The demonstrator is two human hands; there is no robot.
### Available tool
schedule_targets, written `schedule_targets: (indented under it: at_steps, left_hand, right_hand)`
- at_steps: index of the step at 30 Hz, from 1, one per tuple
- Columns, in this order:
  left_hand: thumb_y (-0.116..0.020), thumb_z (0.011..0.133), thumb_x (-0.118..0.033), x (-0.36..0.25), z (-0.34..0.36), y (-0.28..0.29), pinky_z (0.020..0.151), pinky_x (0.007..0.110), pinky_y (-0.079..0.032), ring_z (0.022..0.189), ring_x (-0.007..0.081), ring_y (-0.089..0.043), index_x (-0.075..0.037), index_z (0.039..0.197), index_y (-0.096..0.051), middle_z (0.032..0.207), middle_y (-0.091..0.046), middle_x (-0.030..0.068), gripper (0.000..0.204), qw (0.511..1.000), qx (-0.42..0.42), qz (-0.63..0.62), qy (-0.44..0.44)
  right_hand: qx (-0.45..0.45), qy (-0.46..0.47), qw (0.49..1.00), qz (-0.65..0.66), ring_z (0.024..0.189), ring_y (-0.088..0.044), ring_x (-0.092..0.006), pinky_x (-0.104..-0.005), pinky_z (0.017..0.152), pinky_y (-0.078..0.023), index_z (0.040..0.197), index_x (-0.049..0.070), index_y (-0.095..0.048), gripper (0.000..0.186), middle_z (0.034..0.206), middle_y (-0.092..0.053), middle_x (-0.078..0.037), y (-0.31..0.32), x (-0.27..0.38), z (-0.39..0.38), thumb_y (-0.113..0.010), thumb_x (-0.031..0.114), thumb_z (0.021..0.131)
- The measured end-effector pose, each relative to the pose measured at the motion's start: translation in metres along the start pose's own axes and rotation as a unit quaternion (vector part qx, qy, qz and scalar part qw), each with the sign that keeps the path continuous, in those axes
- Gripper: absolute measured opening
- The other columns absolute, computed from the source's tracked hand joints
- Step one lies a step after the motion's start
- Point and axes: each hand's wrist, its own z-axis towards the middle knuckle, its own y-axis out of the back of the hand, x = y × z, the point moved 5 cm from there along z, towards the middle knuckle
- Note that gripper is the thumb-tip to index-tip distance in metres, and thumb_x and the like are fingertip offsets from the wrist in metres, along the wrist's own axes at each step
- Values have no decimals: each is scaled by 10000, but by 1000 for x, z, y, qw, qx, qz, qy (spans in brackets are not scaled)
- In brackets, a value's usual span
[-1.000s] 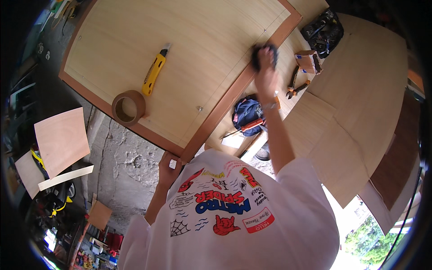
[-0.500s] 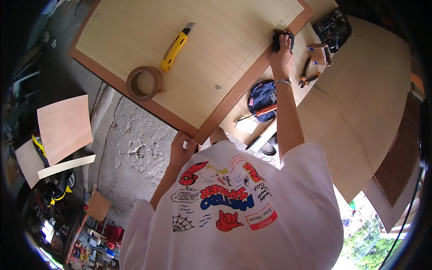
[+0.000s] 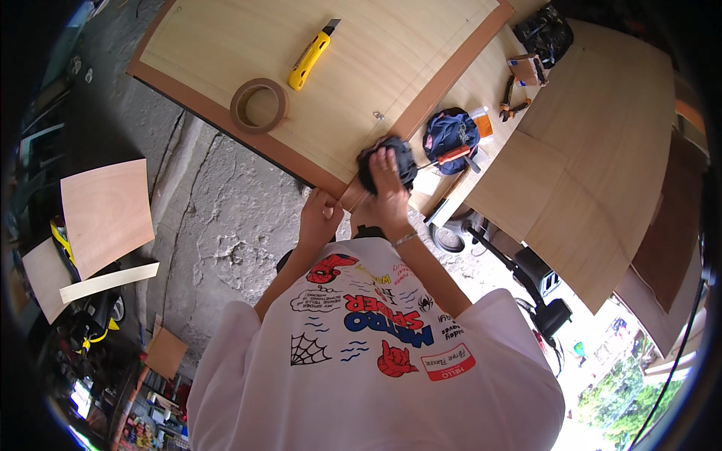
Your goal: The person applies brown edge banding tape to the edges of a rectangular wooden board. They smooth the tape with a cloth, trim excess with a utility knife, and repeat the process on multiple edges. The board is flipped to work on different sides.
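A pale wooden board (image 3: 338, 75) with brown tape (image 3: 444, 86) along its edges lies in front of me. My right hand (image 3: 389, 192) presses a bunched dark cloth (image 3: 402, 154) onto the taped right edge, close to the near corner. At that corner my left hand (image 3: 322, 216) has its fingers closed; whether they pinch the tape end or the board itself is hidden. On the board rest a yellow utility knife (image 3: 309, 62), its blade out, and a roll of brown tape (image 3: 238, 105).
Right of the board are a dark blue cloth bundle (image 3: 450, 134), a red-handled screwdriver (image 3: 453, 155), pliers (image 3: 512, 105), a small box (image 3: 527, 69) and a black bag (image 3: 547, 36). Large wood sheets (image 3: 602, 128) stand further right. Loose panels (image 3: 105, 210) lie left, above rough concrete (image 3: 226, 218).
My right hand has drawn the dark cloth along the taped edge from the far end to the near corner. My left hand stays at the corner. The view has shifted slightly.
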Motion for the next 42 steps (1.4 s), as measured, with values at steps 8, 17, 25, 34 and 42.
schedule_targets:
  at_steps: [8, 17, 25, 34, 42]
  left_hand:
    - [-698, 853, -56, -4, -2, 1, 702, 446, -513, 797, 349, -638, -10, 844, -598, 860, -605, 148, 110, 1000, -15, 12, -6]
    - [-716, 886, -160, 1, -12, -1, 732, 455, -552, 835, 356, -697, -7, 914, -653, 893, -680, 157, 168, 995, -45, 45, 79]
    - [-743, 871, -175, 12, -13, -4, 717, 405, -557, 790, 314, -713, 25, 880, -696, 849, -712, 179, 206, 988, -61, -21, 143]
    - [-839, 861, -335, 12, -31, -12, 796, 373, -555, 937, 271, -706, 82, 1140, -586, 1051, -689, 218, 562, 946, -144, -82, 277]
    - [-887, 818, -373, 7, -11, -35, 952, 430, -513, 1119, 352, -655, 125, 1253, -463, 1164, -647, 275, 785, 950, -139, -163, 228]
  right_hand:
    - [6, 135, 985, -103, 1495, -413, -314, -410, 1145, -474, 1447, 23, -570, 705, 1564, -489, -175, 2, -19, 11, -500, -154, 768]
    - [70, 80, 994, -33, 1504, -409, -295, -411, 1216, -383, 1444, 55, -578, 649, 1582, -482, -135, -18, 19, -34, -557, -50, 804]
    - [-19, 62, 992, -112, 1466, -445, -331, -434, 1179, -431, 1410, 34, -600, 610, 1540, -517, -167, 29, -56, 74, -502, -120, 828]
    - [-113, 104, 984, -87, 1328, -518, -409, -482, 1092, -456, 1343, 11, -566, 536, 1481, -520, -213, 39, -25, 67, -740, 51, 838]
    - [0, 52, 998, 42, 793, -671, -317, -412, 700, -536, 906, 47, -648, 133, 855, -666, -105, 6, -8, 10, -773, 62, 866]
